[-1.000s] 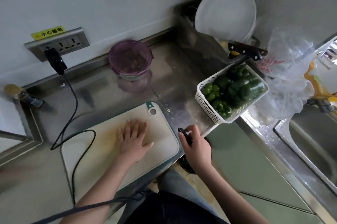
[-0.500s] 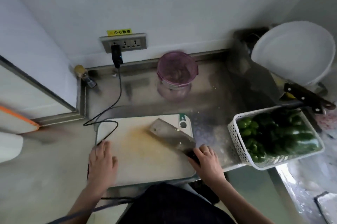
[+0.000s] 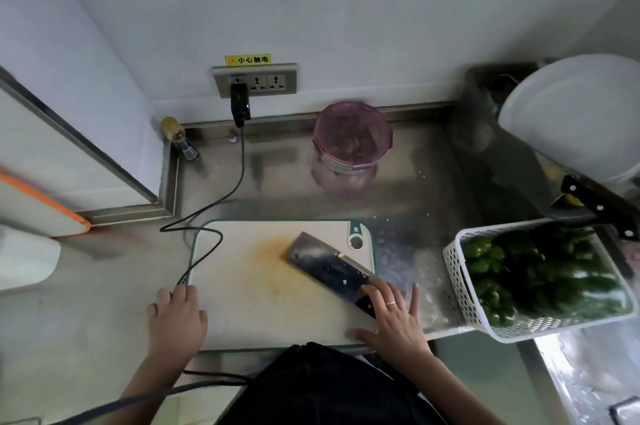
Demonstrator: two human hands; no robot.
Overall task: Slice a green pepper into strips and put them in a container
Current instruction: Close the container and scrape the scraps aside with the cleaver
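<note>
Basically nothing's been cut yet, as far as I can tell. Nearest the person, both hands are flat with fingers spread: the left hand (image 3: 176, 317) rests on the near left corner of the cutting board (image 3: 249, 286), and the right hand (image 3: 393, 315) sits at the board's near right corner, fingers lying over the handle of the cleaver (image 3: 329, 267) rather than wrapped round it. The cleaver lies flat on the board, long axis diagonal, handle toward the near right corner and the blunt end of the blade pointing to the far left. No pepper on the board at all. The green peppers (image 3: 540, 275) are all whole-looking in the white basket (image 3: 460, 289) just right of the board, hanging over the table edge. Beyond the board, toward the wall, the purple container (image 3: 351, 144) stands upright; I can't tell if there's anything in it. So picking a pepper, slicing and loading the container are all left, I'd say.
</note>
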